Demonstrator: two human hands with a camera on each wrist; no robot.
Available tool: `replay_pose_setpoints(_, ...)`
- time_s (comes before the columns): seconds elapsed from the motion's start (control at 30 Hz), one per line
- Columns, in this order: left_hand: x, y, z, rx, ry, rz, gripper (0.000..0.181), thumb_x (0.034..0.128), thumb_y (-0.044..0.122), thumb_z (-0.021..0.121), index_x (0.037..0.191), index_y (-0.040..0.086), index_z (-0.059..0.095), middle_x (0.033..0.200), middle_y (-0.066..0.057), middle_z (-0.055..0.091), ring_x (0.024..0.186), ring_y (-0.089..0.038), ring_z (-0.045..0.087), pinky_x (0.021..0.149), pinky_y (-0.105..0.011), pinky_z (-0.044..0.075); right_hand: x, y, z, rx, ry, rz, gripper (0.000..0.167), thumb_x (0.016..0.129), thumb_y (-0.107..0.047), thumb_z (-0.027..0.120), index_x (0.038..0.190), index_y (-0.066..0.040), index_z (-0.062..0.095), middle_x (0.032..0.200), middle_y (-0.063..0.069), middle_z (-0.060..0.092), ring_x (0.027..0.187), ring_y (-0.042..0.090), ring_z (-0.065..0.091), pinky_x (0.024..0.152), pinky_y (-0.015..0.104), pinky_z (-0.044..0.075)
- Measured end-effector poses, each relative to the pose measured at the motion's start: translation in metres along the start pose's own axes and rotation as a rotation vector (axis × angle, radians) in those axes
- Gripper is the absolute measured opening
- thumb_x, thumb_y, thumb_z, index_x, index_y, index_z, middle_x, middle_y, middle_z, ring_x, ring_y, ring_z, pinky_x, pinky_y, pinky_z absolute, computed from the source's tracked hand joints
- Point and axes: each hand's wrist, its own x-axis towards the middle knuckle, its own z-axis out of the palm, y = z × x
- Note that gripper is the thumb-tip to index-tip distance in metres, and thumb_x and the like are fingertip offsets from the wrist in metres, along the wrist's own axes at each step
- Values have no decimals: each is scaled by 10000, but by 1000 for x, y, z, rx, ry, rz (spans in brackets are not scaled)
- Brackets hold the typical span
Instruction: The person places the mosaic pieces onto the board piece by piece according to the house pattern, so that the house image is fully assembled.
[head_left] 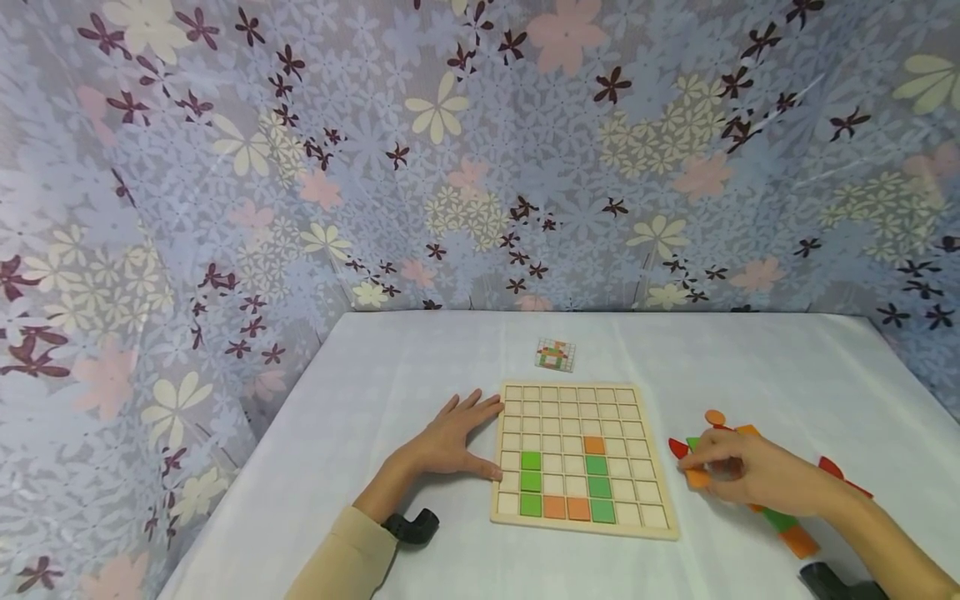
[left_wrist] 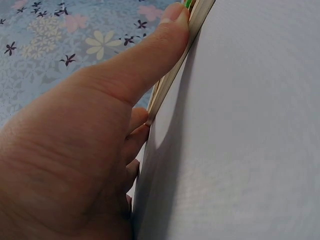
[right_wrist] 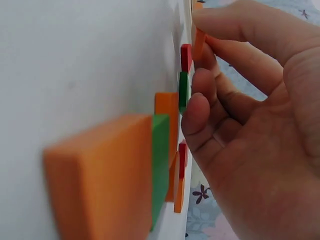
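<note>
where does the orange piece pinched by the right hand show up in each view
Head: the orange piece is at lower right, beyond the right edge of the board, in the right hand.
Left wrist: not in this picture.
Right wrist: near the top edge, right of centre, partly hidden.
Shared landmark: the floral fabric, visible in all three views.

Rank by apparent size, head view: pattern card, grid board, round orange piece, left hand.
1. Grid board
2. Left hand
3. Pattern card, lying beyond the board
4. Round orange piece

No close ties in this view.
</note>
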Motion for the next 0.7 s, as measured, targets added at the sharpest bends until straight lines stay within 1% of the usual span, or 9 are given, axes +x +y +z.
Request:
replay_pose_setpoints(0.17,-1,0,0,-4,0,9,1086,679,743,677,1531,196,283,1573,66,215,1456,-221,61,1156,-466,7,9,-4,3,-67,41,-12,290,889,-220,709,1179,-214,697,996,-48,597,703,129,480,553,266,418)
replay_pose_setpoints(0.4,0,1,0,7,-4,-1,1094,673,757,669,1533,205,277,1572,88,207,1456,-198,49,1158,-443,1,22,-13,5,-117,84,8,307,863,-248,738,1163,-196,710,1046,-64,620,758,139,498,595,241,437)
replay_pose_setpoints(0.5,0,0,0,11,-2,-5,1094,672,754,672,1532,204,280,1572,84,209,1456,-201,53,1158,-447,4,29,-17,6,-147,105,-4,312,847,-260,754,1150,-192,718,1012,-77,623,751,147,506,603,235,441)
replay_pose_setpoints(0.6,0,0,-1,8,2,0,1087,678,740,681,1530,196,284,1572,73,215,1456,-214,60,1157,-464,10,36,-19,8,-155,127,-17,309,832,-251,769,1132,-191,725,971,-76,618,725,153,505,579,240,433)
replay_pose_setpoints(0.7,-1,1,-1,3,4,5,1081,683,729,687,1529,188,287,1572,63,219,1455,-224,64,1156,-473,12,42,-20,10,-131,126,-24,296,837,-215,766,1127,-175,725,950,-56,607,684,137,497,536,244,426)
